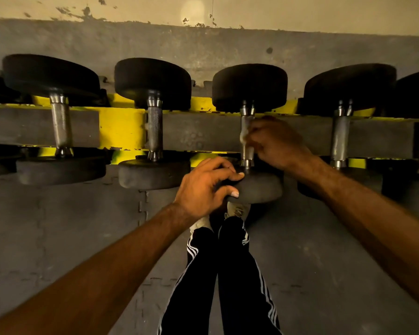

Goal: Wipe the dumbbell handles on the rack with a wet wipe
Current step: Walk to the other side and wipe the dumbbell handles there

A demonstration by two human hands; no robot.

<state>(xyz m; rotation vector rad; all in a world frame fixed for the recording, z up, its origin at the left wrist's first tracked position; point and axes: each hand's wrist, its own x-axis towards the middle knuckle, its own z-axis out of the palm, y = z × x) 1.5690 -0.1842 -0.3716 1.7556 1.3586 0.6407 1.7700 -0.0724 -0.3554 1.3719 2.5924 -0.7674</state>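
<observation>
Wiping seems in progress on the middle handle (pixel 247 154); the right hand (pixel 273 143) closes its grip round this handle, with a pale wet wipe (pixel 243 136) under the fingers; the left hand (pixel 203 187) grips the near head (pixel 259 187) of the same dumbbell. Which handles are done, I cannot tell; the yellow rack (pixel 121 126) holds at least five dumbbells in one row.

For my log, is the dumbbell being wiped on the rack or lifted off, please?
On the rack, apparently: the dumbbell lines up with its neighbours, left hand gripping its head, right hand round its handle.
</observation>
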